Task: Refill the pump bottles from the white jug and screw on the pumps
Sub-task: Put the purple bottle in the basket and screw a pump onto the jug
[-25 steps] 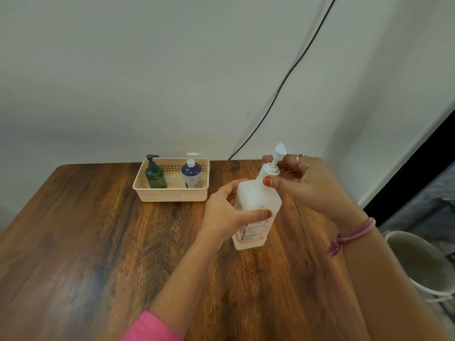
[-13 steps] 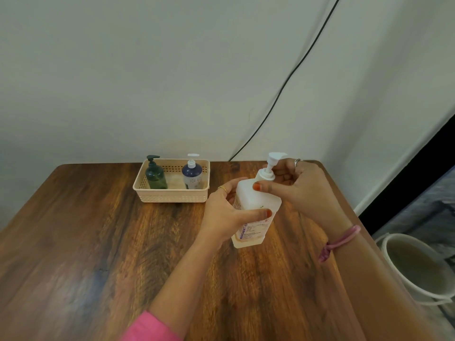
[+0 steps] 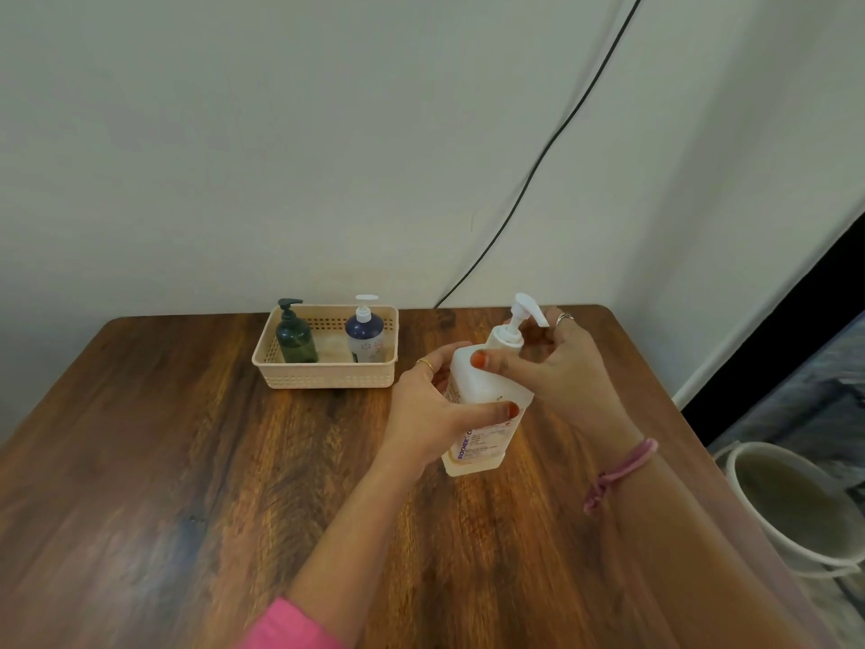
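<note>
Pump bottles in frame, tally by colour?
White: 1, held in both hands
Green: 1, in basket
Blue: 1, in basket
Total: 3

A dark-stained wooden table (image 3: 140, 461) with strong grain and rounded far corners stands against a plain off-white wall (image 3: 281, 133). A thin black cable (image 3: 538, 171) runs diagonally down the wall to the table's far edge. At right, a white baseboard (image 3: 749, 330) borders a dark strip, and a white bucket (image 3: 795, 508) sits on the grey mottled floor (image 3: 824, 391) beside the table.
</note>
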The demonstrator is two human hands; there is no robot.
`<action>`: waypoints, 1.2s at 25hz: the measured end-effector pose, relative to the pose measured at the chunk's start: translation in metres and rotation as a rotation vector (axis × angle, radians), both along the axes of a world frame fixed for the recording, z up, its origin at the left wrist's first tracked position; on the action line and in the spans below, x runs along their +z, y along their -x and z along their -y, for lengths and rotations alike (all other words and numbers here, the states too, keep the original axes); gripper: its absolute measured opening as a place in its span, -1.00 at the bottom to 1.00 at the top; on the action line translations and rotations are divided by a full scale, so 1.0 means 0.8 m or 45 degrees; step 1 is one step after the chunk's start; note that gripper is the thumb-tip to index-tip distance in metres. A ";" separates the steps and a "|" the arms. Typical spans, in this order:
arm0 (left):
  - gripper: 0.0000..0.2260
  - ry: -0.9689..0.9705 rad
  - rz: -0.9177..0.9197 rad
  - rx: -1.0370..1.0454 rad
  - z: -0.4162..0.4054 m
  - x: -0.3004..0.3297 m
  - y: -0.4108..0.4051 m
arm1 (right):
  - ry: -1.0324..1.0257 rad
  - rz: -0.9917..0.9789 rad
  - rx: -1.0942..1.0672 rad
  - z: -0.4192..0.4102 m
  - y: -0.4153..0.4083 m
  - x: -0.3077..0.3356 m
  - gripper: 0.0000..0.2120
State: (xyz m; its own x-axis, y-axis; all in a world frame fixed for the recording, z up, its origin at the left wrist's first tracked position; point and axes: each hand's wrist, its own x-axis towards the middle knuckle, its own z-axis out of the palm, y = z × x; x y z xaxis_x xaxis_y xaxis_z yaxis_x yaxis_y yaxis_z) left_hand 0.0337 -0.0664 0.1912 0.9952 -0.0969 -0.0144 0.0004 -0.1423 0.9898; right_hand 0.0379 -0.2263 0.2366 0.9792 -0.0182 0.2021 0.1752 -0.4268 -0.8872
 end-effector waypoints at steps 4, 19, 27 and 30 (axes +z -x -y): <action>-0.30 0.015 -0.032 0.018 0.000 0.001 0.000 | -0.202 -0.136 0.296 0.011 0.003 0.004 -0.54; -0.37 -0.017 -0.001 0.025 0.000 0.002 0.007 | -0.134 -0.032 -0.027 -0.002 0.006 0.003 -0.61; -0.35 -0.036 0.001 0.014 0.001 -0.002 0.007 | 0.061 -0.038 -0.031 0.004 0.008 -0.002 -0.45; -0.35 -0.036 -0.006 0.002 -0.001 0.001 0.007 | 0.003 -0.040 0.210 0.017 0.012 0.011 -0.54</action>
State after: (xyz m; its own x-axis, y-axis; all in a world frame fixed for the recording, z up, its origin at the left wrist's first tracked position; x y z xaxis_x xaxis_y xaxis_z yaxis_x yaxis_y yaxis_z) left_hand 0.0284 -0.0659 0.1917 0.9952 -0.0949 -0.0220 0.0056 -0.1699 0.9855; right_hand 0.0286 -0.2395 0.2452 0.9747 0.1434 0.1714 0.2153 -0.3967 -0.8923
